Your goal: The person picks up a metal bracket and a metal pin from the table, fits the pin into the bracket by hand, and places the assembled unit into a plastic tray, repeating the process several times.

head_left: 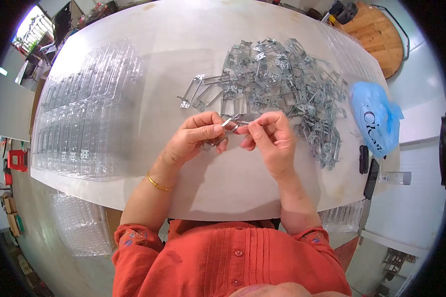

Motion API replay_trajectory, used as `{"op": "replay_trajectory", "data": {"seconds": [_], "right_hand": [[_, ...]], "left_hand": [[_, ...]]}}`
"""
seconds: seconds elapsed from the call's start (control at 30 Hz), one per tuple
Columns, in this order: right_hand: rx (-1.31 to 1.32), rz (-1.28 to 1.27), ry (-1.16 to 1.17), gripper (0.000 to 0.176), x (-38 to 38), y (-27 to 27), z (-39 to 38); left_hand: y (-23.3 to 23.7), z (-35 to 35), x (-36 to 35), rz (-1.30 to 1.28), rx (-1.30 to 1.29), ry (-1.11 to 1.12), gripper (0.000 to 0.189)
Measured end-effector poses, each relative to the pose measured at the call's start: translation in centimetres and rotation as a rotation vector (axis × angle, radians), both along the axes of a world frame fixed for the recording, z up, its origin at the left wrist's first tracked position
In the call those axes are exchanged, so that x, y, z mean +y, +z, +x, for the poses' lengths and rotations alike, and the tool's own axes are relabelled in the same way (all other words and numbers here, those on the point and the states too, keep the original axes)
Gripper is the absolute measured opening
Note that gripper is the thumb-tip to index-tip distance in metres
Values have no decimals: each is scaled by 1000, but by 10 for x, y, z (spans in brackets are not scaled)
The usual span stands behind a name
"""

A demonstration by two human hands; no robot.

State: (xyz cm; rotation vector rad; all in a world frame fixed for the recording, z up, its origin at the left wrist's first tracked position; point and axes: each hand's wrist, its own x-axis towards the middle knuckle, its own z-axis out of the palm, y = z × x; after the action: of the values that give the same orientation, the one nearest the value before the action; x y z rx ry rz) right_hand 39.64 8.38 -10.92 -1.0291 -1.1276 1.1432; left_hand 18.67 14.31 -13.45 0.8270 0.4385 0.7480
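Both hands meet over the front middle of the table. My left hand (195,138) is closed, its thumb and fingers pinching a small silvery metal bracket (226,122). Opposite it, my right hand (272,141) pinches a thin end of metal between thumb and forefinger; it seems to belong to the same bracket, though fingers hide much of it. Just beyond the hands spreads a tangled heap of metal brackets (282,79) with thin rods and flat end plates. A few loose ones (198,91) lie at its left side.
A clear plastic tray (89,109) with rows of metal brackets lies on the left of the table (168,29). At right are a blue plastic bag (375,119), a dark phone-like object (371,178) and a clear cylinder (396,178). Bubble wrap (79,222) lies below left.
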Motion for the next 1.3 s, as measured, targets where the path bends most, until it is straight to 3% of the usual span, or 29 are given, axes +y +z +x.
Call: {"op": "replay_trajectory", "data": {"seconds": [0.1, 0.17, 0.27, 0.4, 0.57, 0.7, 0.77, 0.87, 1.0, 1.3], "right_hand": [[-77, 68, -50, 13, 0, -9, -6], [-288, 284, -170, 11, 2, -17, -8], [-484, 346, -198, 11, 1, -15, -8], [-627, 201, -140, 15, -2, -13, -7], [-332, -119, 102, 21, -4, -1, 0], [-262, -158, 109, 20, -3, -3, 5], [-142, 71, -3, 18, 3, -12, 5], [-91, 179, -12, 17, 4, -10, 2], [-35, 94, 120, 17, 3, -15, 1], [60, 208, -41, 20, 10, -19, 13]], "left_hand": [[-3, -1, 1, 6, -13, -19, 18], [-1, 0, 1, 29, -20, -10, 18], [-4, 1, 1, 83, -1, -21, 18], [-9, 3, 0, 155, 67, -66, 20], [-7, 1, 3, 140, 20, -18, 17], [-5, 2, 2, 110, 58, 79, 13], [-7, 3, 2, 193, 131, 56, 12], [-5, 8, -4, 268, 217, 32, 13], [-12, 12, -5, 311, 207, 22, 20], [-11, 10, 4, 321, 81, 211, 28]]}}
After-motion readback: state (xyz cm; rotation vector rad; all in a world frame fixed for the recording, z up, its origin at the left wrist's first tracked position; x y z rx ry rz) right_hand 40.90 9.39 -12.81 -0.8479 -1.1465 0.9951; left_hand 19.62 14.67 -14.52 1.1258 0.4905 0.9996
